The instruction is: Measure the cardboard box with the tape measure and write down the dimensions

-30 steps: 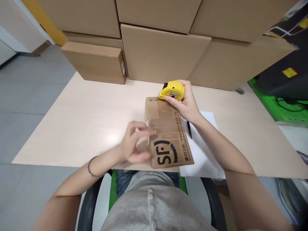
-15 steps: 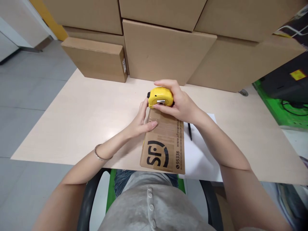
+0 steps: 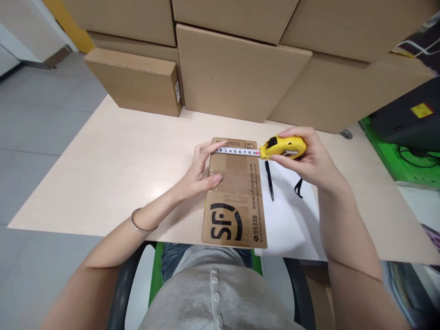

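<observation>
A brown cardboard box [image 3: 233, 188] with black "SF" print lies at the front of the table. My left hand [image 3: 201, 172] grips its left side, thumb on top, and its index finger presses the end of the measuring tape's white blade [image 3: 237, 151]. The blade stretches across the upper part of the box, with numbers up to about 9 and a red mark visible. In my right hand [image 3: 312, 158], held just right of the box, is the yellow tape measure [image 3: 287, 147]. Its black wrist strap [image 3: 298, 188] hangs below that hand.
A black pen [image 3: 269, 181] lies on white paper [image 3: 292, 224] right of the box. Large cardboard boxes [image 3: 237, 78] stand stacked along the back, with a smaller box [image 3: 134, 82] at left. A dark device [image 3: 409, 114] sits on a green surface at right.
My right hand has moved right with the tape measure, drawing the blade out across the box. My left hand has stayed at the box's left edge.
</observation>
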